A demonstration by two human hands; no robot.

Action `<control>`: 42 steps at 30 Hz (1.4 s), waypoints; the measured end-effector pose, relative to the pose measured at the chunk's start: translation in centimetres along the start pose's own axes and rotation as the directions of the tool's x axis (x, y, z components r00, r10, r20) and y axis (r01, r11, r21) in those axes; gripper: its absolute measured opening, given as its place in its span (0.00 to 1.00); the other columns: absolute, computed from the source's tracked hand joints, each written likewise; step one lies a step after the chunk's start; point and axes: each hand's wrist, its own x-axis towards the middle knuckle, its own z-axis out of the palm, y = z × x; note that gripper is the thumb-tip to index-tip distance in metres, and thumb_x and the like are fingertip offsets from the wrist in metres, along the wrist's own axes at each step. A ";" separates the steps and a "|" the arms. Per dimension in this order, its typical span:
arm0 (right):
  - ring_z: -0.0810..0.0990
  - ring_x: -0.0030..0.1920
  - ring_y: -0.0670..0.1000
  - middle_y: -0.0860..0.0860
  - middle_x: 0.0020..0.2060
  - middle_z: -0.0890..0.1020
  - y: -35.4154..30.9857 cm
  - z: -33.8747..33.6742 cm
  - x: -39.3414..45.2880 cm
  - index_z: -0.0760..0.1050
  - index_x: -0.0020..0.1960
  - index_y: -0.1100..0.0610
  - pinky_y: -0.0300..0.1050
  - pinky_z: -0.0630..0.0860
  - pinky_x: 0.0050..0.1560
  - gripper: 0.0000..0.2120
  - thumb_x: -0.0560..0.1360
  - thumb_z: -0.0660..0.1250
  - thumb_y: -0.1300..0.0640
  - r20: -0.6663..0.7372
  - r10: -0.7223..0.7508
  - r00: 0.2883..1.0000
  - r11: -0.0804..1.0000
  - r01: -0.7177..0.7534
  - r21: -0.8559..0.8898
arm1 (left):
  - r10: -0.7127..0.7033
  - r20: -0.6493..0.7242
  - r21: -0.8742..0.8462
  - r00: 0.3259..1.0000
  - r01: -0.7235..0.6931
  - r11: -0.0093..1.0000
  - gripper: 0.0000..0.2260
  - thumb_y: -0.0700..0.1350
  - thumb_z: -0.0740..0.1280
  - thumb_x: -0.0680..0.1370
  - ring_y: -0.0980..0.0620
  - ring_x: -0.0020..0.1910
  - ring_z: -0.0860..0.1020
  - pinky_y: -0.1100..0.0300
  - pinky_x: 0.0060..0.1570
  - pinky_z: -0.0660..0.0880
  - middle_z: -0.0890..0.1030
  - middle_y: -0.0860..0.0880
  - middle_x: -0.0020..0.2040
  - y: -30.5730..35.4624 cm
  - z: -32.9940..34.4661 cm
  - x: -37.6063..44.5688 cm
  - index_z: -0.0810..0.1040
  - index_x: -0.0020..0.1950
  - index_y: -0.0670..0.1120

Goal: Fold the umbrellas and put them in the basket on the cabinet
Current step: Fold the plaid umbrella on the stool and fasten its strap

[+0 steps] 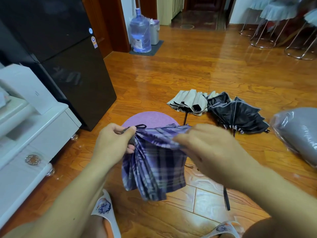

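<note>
Floor: glossy orange-brown wood planks (188, 69) all the way across, catching bright glare.
Left side: a tall dark fridge (68, 66), stickers on its door edge, and beside it a white cabinet (39, 134) on small clear feet.
Back wall: red-brown door frame (120, 23), with a blue water jug (140, 31) and a grey bin (154, 31) standing on a dark mat (154, 48).
Far doorway: a dim hall (202, 12) beyond.
Top right: stools on thin metal legs (262, 35), frilled pale covers on the seats.
Near centre: a round purple mat (151, 117) lying flat on the wood.
</note>
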 end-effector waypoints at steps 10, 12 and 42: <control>0.74 0.48 0.54 0.49 0.47 0.77 -5.7 7.5 -4.5 0.72 0.60 0.54 0.50 0.75 0.53 0.09 0.81 0.59 0.57 0.453 -0.151 0.879 0.988 0.142 0.053 | -0.150 0.072 -0.202 0.986 0.162 0.966 0.10 0.44 0.75 0.77 0.43 0.44 0.85 0.52 0.46 0.80 0.85 0.36 0.51 -0.8 0.6 0.1 0.80 0.51 0.40; 0.74 0.61 0.52 0.48 0.62 0.76 -4.6 7.1 -4.1 0.68 0.72 0.50 0.48 0.72 0.65 0.19 0.82 0.59 0.49 0.584 -0.177 0.792 0.971 0.045 0.234 | -0.088 0.077 -0.253 0.993 0.105 0.962 0.07 0.39 0.75 0.77 0.42 0.48 0.85 0.50 0.53 0.82 0.85 0.36 0.51 -0.4 0.4 -0.2 0.80 0.52 0.39; 0.61 0.74 0.51 0.49 0.75 0.65 2.3 2.0 -1.5 0.56 0.81 0.51 0.51 0.59 0.77 0.48 0.71 0.60 0.23 0.577 0.296 0.761 0.948 -0.308 -0.079 | -0.112 0.204 -0.304 0.973 0.172 0.937 0.07 0.36 0.75 0.75 0.46 0.45 0.85 0.55 0.45 0.81 0.87 0.40 0.48 -1.0 0.9 -2.9 0.84 0.52 0.42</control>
